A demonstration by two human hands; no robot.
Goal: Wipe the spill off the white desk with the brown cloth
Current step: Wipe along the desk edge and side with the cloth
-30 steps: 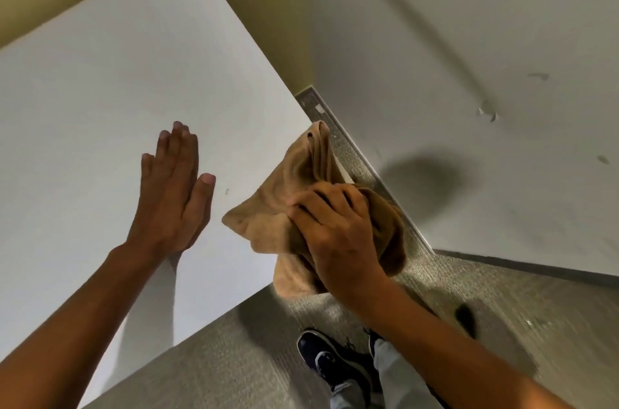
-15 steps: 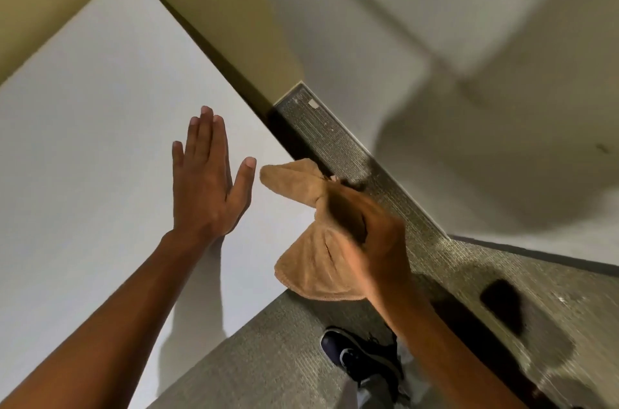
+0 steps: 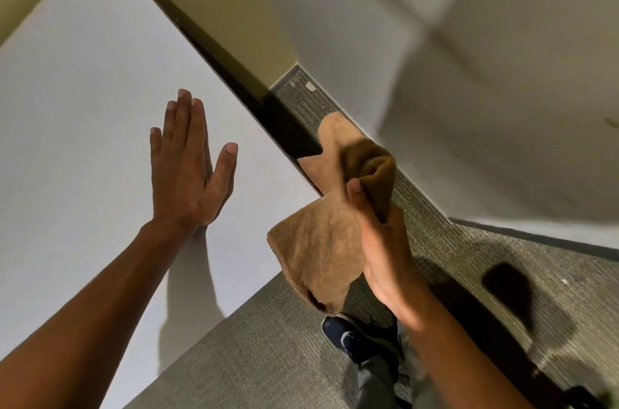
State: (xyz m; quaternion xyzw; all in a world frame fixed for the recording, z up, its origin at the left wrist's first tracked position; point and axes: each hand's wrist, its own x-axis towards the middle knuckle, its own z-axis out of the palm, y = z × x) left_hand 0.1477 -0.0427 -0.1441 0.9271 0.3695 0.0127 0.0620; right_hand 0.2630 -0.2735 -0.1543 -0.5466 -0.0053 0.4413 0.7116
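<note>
White desk (image 3: pixel 83 107) fills the left half of the view, one flat bare surface whose near corner points toward the person; no spill can be made out on it. One left hand (image 3: pixel 187 170) lies over it, palm down, four fingers together and thumb spread, gripping nothing; whether it touches the surface or floats just above is unclear, though its shadow falls on the desk below the wrist. Right of the desk edge, one brown cloth (image 3: pixel 321 247) hangs bunched in the air over the grey carpet (image 3: pixel 234 351), just off the desk's corner and not touching it. One right hand (image 3: pixel 382 241) is closed around the cloth's middle, thumb up, folds spilling above and below. One dark blue shoe (image 3: pixel 348 338) shows beneath.
</note>
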